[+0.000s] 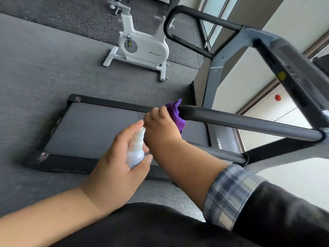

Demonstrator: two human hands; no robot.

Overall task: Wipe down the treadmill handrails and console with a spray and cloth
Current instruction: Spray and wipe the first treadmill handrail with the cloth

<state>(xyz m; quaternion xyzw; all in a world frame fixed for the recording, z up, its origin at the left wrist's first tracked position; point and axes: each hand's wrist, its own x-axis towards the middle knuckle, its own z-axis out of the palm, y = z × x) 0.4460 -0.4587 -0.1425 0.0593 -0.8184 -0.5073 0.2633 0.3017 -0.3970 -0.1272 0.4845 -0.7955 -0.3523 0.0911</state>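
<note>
Purple cloth point(175, 114) gripped in the right hand point(162, 125) rubs the near handrail's point(249, 123) end, left hand point(115, 168) clasping the spray point(136, 150); far rail point(201, 15) and console apparently remain.

A gym. A treadmill point(110, 129) lies under the hands point(160, 125), and a white exercise bike point(142, 47) stands beyond them on rubber flooring point(35, 77).
</note>
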